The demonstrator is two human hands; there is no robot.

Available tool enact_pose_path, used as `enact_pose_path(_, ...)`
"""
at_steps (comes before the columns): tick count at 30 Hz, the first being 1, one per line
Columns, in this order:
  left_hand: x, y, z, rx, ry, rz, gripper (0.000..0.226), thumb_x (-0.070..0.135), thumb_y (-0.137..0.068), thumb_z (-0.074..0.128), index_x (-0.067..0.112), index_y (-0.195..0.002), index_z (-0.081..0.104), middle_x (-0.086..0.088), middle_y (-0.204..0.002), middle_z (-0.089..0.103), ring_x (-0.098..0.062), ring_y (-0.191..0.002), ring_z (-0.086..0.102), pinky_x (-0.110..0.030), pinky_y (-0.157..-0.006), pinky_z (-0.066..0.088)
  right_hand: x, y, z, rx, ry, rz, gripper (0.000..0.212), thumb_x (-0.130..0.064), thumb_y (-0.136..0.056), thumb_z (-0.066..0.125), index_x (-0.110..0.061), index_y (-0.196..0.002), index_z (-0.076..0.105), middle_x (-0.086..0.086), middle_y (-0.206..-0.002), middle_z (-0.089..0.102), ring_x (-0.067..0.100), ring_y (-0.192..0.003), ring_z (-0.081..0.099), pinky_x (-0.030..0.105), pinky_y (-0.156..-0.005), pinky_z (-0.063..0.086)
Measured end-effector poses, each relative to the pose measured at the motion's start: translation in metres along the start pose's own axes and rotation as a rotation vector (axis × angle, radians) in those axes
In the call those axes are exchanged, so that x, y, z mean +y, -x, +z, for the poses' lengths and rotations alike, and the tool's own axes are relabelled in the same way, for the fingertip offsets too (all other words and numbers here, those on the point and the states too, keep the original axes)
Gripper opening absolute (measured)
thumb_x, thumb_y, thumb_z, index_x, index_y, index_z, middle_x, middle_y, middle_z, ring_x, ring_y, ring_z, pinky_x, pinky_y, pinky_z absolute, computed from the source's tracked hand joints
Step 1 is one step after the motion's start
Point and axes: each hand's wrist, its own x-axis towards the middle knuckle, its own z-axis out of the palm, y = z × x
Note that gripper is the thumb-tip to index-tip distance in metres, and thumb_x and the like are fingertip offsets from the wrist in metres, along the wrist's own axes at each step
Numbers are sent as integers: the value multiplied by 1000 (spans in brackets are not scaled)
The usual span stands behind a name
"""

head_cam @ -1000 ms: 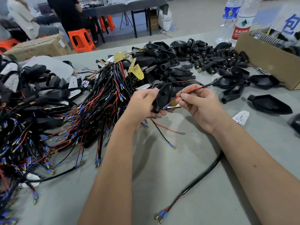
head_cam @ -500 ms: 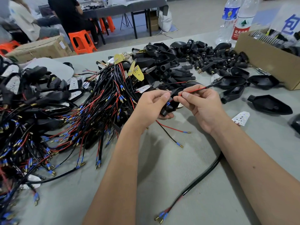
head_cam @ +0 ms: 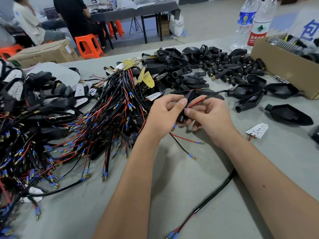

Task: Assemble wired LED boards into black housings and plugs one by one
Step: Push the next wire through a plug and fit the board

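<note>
near cable: black sheathed cable (head_cam: 214,195) lies on the grey table (head_cam: 181,183), red and black leads with blue-sleeved tips at its near end, far end runs under right forearm
left hand: left hand (head_cam: 164,114) fingers curled round black housing (head_cam: 187,107), thumb on its upper face
right hand: right hand (head_cam: 209,116) pinches the red wire (head_cam: 198,101) between thumb and forefinger right at the housing; other fingers curled under it
housing: held above table between both hands, tilted, round neck end pointing down-left
loose leads: one red and one black lead (head_cam: 183,147) trail from under the hands onto the table, brass tips
LED board: single white LED board (head_cam: 257,131) flat on table, right of right hand, apart from it
wire pile: big tangle of black/red wired boards (head_cam: 72,131) left of left hand
empty housings: several open black shells (head_cam: 290,115) right, beyond right hand
plug pile: heap of black plugs (head_cam: 229,66) farther back
carton: cardboard box (head_cam: 283,66) far right, touching two water bottles (head_cam: 250,23) side
background: people seated on orange stools (head_cam: 88,45) at another table
</note>
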Motion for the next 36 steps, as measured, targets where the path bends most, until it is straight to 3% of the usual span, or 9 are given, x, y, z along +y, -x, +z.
enact_pose_path(3, 0, -1, -1, -17, -18, -26, 21, 14, -102, 62, 10, -122, 69, -10, -103, 77, -29, -99, 75, -48, -91, 61, 5, -2, 0, 64, 68, -12, 9, -4, -88, 77, -1, -87, 69, 10, -65, 66, 12, -50, 56, 20, -39, 36)
enact_pose_path(6, -1, -1, -11, -181, -23, -55, 47, -4, -92, 67, 26, -129, 66, -5, -106, 75, -21, -93, 74, -35, -84, 62, 8, -4, -1, 70, 96, -1, 11, -16, -83, 75, -6, -83, 69, 20, -66, 55, 22, -55, 48, 24, -42, 35)
enact_pose_path(9, -5, -4, -17, -198, -138, -42, 71, -16, -83, 71, 27, -138, 60, -12, -110, 70, -20, -87, 75, -31, -79, 60, 8, -4, 2, 61, 171, -43, 4, -20, -79, 72, -17, -76, 71, 2, -61, 56, 14, -54, 49, 23, -46, 40)
enact_pose_path(13, -5, -5, -19, -166, -164, -48, 61, -12, -80, 78, 18, -132, 67, -22, -101, 76, -35, -89, 77, -47, -90, 61, 9, -8, 4, 64, 245, -56, 5, -26, -77, 73, -28, -73, 73, 4, -78, 62, 10, -60, 53, 22, -56, 43)
enact_pose_path(16, -7, -2, -22, -126, -44, -59, 44, -15, -82, 74, 21, -107, 73, -20, -90, 78, -30, -80, 79, -31, -75, 63, 12, -8, 5, 43, 217, -47, 13, -25, -82, 73, -26, -90, 63, 12, -91, 64, 17, -65, 57, 27, -52, 45)
enact_pose_path(21, -9, -6, -17, -11, 266, -168, 36, -13, -89, 69, -12, -124, 62, -26, -106, 75, -32, -89, 78, -28, -78, 63, 10, -9, 0, 91, -73, 46, 46, -6, -86, 79, -16, -118, 46, 6, -109, 69, 19, -55, 60, 26, -43, 46)
enact_pose_path(24, -9, -8, -16, -23, 470, -259, 35, -13, -90, 65, -16, -124, 59, -29, -112, 72, -27, -86, 78, -21, -75, 60, 5, -12, -3, -9, -238, 140, 56, -15, -88, 75, -11, -136, 47, 4, -99, 71, 16, -55, 55, 24, -42, 39)
enact_pose_path(29, -7, -3, -17, -134, 398, -271, 13, -9, -86, 70, -5, -99, 70, -10, -92, 77, -24, -77, 78, -24, -73, 62, -2, -8, -4, -187, -178, 125, 44, -26, -92, 70, -8, -127, 51, 10, -119, 75, 9, -48, 44, 19, -39, 25)
enact_pose_path(36, -3, 4, -31, -283, 70, -361, 19, -2, -85, 78, 2, -99, 66, -16, -87, 77, -27, -73, 77, -28, -70, 65, -1, -8, -1, -94, -229, 139, 29, -3, -101, 58, -8, -129, 52, 7, -99, 75, 3, -38, 34, 15, -36, 25)
